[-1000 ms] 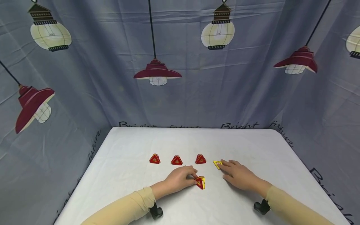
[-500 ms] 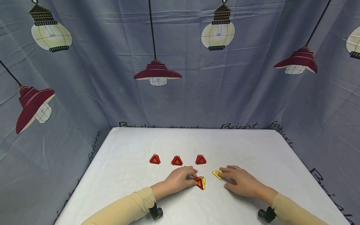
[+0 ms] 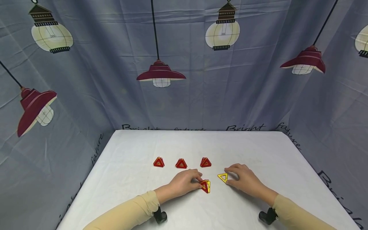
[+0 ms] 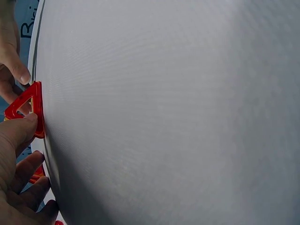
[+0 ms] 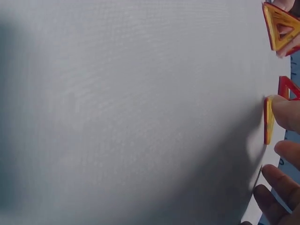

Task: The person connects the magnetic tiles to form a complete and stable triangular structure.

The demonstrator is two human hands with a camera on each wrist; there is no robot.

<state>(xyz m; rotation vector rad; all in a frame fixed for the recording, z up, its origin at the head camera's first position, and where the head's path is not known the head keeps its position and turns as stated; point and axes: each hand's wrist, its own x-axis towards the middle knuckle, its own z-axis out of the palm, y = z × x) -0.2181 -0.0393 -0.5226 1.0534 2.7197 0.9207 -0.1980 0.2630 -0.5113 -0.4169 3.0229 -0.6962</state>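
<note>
My left hand [image 3: 184,182] pinches a small built piece of red and yellow triangular magnetic tiles [image 3: 205,186] near the middle of the table. Its red side shows by the thumb in the left wrist view, the yellow side in the right wrist view. Off to the right, my right hand [image 3: 245,179] has thumb and index finger curved about a single yellow triangular magnetic tile [image 3: 222,177]. In the right wrist view the thumb touches this tile [image 5: 269,121], seen nearly edge-on. The index fingertip's contact is hard to make out.
Beyond the hands, three red triangular pieces stand in a row: a left one [image 3: 158,162], a middle one [image 3: 181,163] and a right one [image 3: 205,162]. They rest on a white table [image 3: 138,143], with a grey-blue lamp-print curtain [image 3: 184,105] around it.
The yellow tile has slid toward the person. My right hand came with it, and its thumb and index finger now curve around the tile instead of the fingers lying over it. The left hand stays put.
</note>
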